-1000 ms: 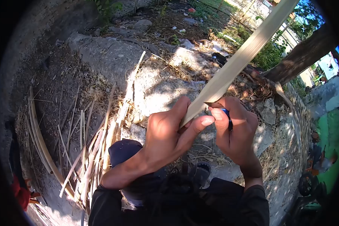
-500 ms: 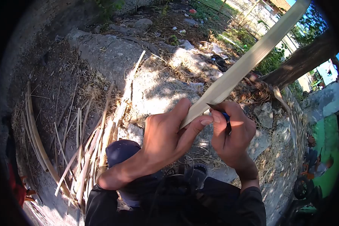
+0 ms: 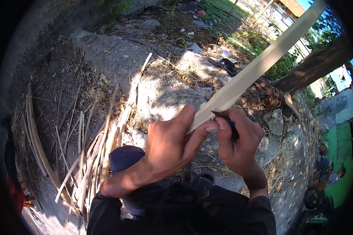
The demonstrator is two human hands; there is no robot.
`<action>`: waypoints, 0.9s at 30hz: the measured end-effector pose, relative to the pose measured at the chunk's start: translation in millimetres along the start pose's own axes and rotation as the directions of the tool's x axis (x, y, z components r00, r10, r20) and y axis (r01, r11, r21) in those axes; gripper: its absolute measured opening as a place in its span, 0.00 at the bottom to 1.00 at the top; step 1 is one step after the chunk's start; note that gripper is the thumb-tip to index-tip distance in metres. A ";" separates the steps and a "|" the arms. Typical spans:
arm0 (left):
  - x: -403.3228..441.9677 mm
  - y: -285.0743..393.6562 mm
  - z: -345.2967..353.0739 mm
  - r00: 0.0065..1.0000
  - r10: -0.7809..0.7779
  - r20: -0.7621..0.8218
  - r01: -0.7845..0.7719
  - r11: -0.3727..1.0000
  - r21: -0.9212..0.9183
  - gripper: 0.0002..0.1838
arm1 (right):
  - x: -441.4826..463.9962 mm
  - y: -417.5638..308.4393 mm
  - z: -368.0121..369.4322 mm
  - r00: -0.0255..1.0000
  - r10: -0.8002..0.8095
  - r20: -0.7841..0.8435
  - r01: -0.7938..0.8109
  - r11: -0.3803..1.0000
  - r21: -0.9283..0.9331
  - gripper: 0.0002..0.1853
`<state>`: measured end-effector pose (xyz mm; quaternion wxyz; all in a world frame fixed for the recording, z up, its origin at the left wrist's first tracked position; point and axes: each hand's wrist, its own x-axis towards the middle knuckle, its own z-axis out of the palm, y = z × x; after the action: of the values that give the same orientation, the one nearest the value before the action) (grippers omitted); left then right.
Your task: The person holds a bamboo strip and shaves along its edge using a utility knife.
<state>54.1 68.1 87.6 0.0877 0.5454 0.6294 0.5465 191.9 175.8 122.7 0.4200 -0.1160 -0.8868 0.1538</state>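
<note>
A long, pale, flat strip that looks like split bamboo (image 3: 259, 66) slants from the middle up to the top right. My left hand (image 3: 168, 141) is closed around its lower end, thumb along the near edge. Close beside it, my right hand (image 3: 241, 143) pinches a small knife; its dark pointed blade (image 3: 220, 114) lies against the strip's edge. A bit of blue (image 3: 232, 125), apparently the handle, shows between the fingers, and the rest is hidden in the palm. The two thumb tips nearly meet below the strip.
Several loose strips and sticks (image 3: 92, 164) lie on the ground at left, beside long curved poles (image 3: 39, 145). A big rock (image 3: 106, 51) is ahead. A tree trunk (image 3: 317, 64) leans at right. Farther right, a person (image 3: 333, 176) sits near a wheel (image 3: 313, 196) and a green wall (image 3: 341, 149).
My right hand and the knife have shifted slightly left, bringing the blade a little lower along the strip. My left hand keeps its grip, moved only slightly left.
</note>
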 end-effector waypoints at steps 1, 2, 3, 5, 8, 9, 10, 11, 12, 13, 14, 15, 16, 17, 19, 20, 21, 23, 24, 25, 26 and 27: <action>0.1 -0.7 1.1 1.000 0.000 0.001 0.000 1.000 0.000 0.18 | 0.8 -0.3 -1.2 0.999 0.040 0.025 -0.041 0.998 0.042 0.03; -0.1 -2.0 3.0 1.000 0.016 -0.015 -0.017 1.000 -0.017 0.18 | 1.3 -0.7 -2.6 0.995 0.080 0.052 -0.084 0.993 0.082 0.03; 0.2 -3.1 4.6 0.999 0.033 -0.032 -0.034 0.999 -0.033 0.17 | 2.1 0.4 -5.5 0.996 0.078 0.052 -0.082 0.993 0.082 0.03; 1.2 -3.3 7.0 0.998 0.045 -0.048 -0.049 0.996 -0.072 0.17 | 2.9 3.0 -11.9 0.974 0.140 0.180 -0.163 0.980 0.119 0.04; 1.9 -2.4 12.7 0.992 0.080 -0.100 -0.093 0.987 -0.130 0.16 | -5.1 6.5 -2.4 0.998 0.062 0.024 -0.064 0.995 0.077 0.04; 2.2 -2.2 13.5 0.985 0.101 -0.136 -0.121 0.982 -0.147 0.15 | -5.6 8.2 0.9 0.998 0.059 0.023 -0.060 0.995 0.077 0.04; 3.1 -1.5 11.3 0.985 0.103 -0.139 -0.123 0.982 -0.146 0.15 | -5.7 9.9 3.9 0.999 0.008 -0.031 -0.007 0.999 0.050 0.04; 3.7 -0.1 7.5 0.994 0.067 -0.084 -0.077 0.989 -0.128 0.15 | -5.9 10.4 5.3 0.996 -0.041 -0.081 0.043 0.999 0.021 0.04; 3.9 0.8 4.6 0.999 0.029 -0.029 -0.032 0.994 -0.107 0.14 | -6.0 9.8 5.4 0.996 -0.040 -0.080 0.042 0.999 0.021 0.04; 3.4 1.4 3.6 0.999 0.028 -0.027 -0.031 0.994 -0.108 0.14 | -6.3 9.0 5.1 0.997 -0.011 -0.075 0.011 1.000 0.008 0.04; 3.5 1.8 2.7 1.000 0.003 -0.005 -0.003 0.994 -0.110 0.15 | -6.0 8.7 4.8 0.997 0.016 -0.071 -0.017 1.000 -0.005 0.05; 3.9 2.2 2.0 1.000 -0.022 0.015 0.024 0.993 -0.112 0.15 | -5.5 8.9 4.7 0.997 0.014 -0.072 -0.015 1.000 -0.005 0.05; 3.8 2.9 1.3 1.000 -0.021 0.014 0.022 0.994 -0.111 0.15 | -5.2 9.0 4.5 0.998 0.009 -0.061 -0.009 1.000 0.003 0.05; 3.2 3.7 0.6 0.999 -0.051 0.015 0.052 0.994 -0.091 0.16 | -5.0 8.9 4.5 0.999 0.005 -0.050 -0.004 1.000 0.010 0.05; 3.0 3.5 0.0 0.997 -0.080 0.016 0.081 0.994 -0.071 0.17 | -3.1 5.0 3.4 0.999 0.022 -0.037 -0.022 1.000 0.006 0.05; 3.0 2.2 0.1 0.999 -0.051 -0.009 0.050 0.998 -0.040 0.18 | -2.8 3.2 3.0 0.999 0.041 -0.025 -0.041 0.999 0.002 0.05; 3.2 1.5 0.0 0.999 -0.020 -0.034 0.020 1.000 -0.007 0.18 | -3.5 3.3 3.6 0.999 0.040 -0.025 -0.040 0.999 0.001 0.05; 3.1 2.6 -1.4 0.999 -0.015 -0.036 0.015 1.000 0.015 0.19 | -5.9 3.7 5.2 0.998 0.026 -0.065 -0.026 1.000 0.008 0.05; 3.2 3.1 -2.1 0.999 -0.008 -0.038 0.010 0.999 0.038 0.19 | -5.8 3.2 5.4 0.998 0.025 -0.065 -0.025 1.000 0.008 0.05; 3.0 3.3 -2.6 0.999 -0.009 -0.040 0.010 0.999 0.038 0.19 | -5.6 2.6 5.5 0.998 0.016 -0.067 -0.015 1.000 0.014 0.05; 2.7 3.3 -3.2 0.999 -0.003 -0.047 0.005 0.999 0.050 0.18 | -5.3 1.9 5.5 0.998 0.007 -0.069 -0.006 1.000 0.020 0.05; 2.5 3.3 -3.7 0.999 0.003 -0.054 0.001 0.998 0.063 0.18 | -4.4 0.0 4.5 0.998 0.006 -0.068 -0.005 1.000 0.020 0.05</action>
<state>52.5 67.2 92.8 0.0532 0.5332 0.6482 0.5410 191.1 173.5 116.9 0.4508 -0.1196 -0.8700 0.1597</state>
